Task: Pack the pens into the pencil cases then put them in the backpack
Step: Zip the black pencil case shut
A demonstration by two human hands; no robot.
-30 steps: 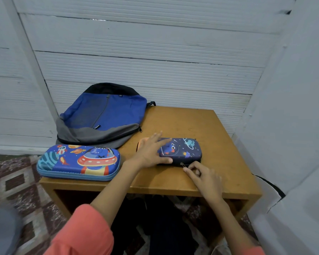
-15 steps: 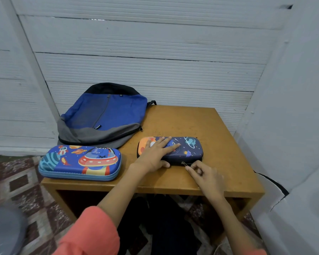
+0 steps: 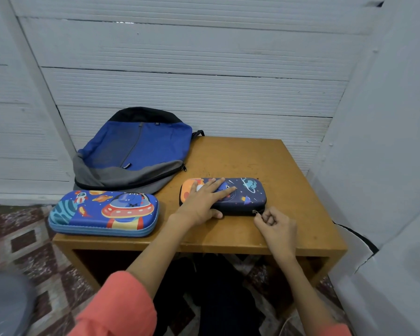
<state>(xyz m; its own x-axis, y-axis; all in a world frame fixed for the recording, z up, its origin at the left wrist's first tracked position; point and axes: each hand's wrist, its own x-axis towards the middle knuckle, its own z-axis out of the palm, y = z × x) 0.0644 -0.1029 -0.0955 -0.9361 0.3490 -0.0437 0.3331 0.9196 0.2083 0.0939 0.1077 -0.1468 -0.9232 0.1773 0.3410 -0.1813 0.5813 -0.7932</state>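
Left hand (image 3: 203,202) is pressed flat on the dark case (image 3: 249,196), which lies left-to-right; the zip pull (image 3: 255,211) at its near right end is pinched by the right hand (image 3: 278,225).

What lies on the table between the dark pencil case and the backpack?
Nothing visible: only bare table lies between the dark pencil case and the backpack. The left hand rests on the case.

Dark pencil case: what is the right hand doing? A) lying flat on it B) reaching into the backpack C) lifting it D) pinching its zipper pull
D: the right hand pinches the zipper pull at the near right corner of the dark pencil case; the left hand lies flat on top.
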